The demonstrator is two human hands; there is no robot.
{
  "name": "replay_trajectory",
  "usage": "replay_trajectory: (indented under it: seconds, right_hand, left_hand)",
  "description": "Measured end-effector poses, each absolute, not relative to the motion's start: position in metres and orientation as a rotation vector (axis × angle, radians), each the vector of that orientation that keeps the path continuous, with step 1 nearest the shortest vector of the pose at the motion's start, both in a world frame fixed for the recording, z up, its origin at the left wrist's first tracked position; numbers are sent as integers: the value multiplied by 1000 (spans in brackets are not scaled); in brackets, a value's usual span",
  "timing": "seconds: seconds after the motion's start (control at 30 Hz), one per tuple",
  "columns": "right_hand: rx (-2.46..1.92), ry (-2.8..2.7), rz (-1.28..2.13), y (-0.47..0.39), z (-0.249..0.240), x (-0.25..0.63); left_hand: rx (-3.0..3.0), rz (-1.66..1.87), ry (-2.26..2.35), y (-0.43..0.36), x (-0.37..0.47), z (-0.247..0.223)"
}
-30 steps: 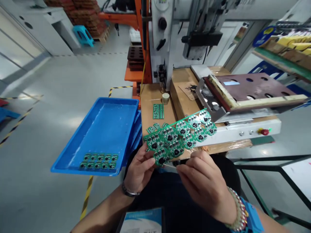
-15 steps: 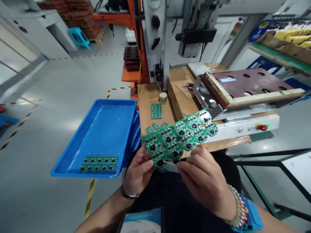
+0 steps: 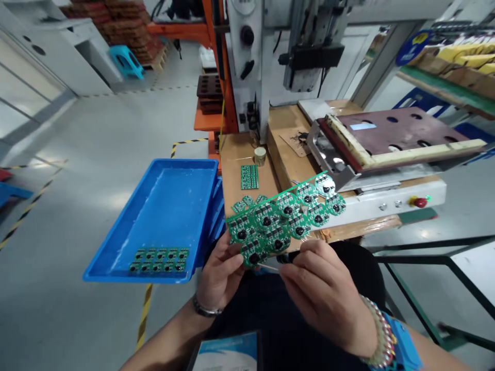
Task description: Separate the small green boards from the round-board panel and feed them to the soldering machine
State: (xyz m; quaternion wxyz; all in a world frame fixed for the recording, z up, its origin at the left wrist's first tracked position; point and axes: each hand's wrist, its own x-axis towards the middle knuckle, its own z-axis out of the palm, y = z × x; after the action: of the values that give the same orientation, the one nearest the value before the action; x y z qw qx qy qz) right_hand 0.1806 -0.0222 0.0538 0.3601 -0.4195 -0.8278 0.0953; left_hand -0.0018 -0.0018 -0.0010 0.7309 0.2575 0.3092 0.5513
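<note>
A green circuit board panel (image 3: 286, 210) of round boards, each with a black blob, is tilted in front of me. My left hand (image 3: 221, 268) grips its lower left corner between thumb and fingers. Pinched in my right hand (image 3: 323, 283) is a thin pale stick (image 3: 268, 267), its tip by the lower-left round board. Behind the panel, smaller round boards (image 3: 243, 203) lie on the brown worktop (image 3: 232, 154), with a rectangular green board (image 3: 249, 176) and a small round container (image 3: 260, 156) farther back.
To the left is a blue tray (image 3: 166, 206) holding another board panel (image 3: 158, 259). A machine (image 3: 309, 62) stands ahead, with a brown plate fixture (image 3: 406, 131) at the right. A red button (image 3: 420, 202) is on its front.
The stick in my right hand has shifted slightly down and left relative to the panel. My left hand still grips the panel, which has barely moved.
</note>
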Motion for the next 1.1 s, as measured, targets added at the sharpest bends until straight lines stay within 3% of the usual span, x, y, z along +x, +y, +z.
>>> replay_trajectory:
  seconds: [1.1]
  right_hand:
    - [-1084, -2138, 175, -19, 58, 184]
  left_hand:
    - [568, 1217, 607, 1, -4, -3]
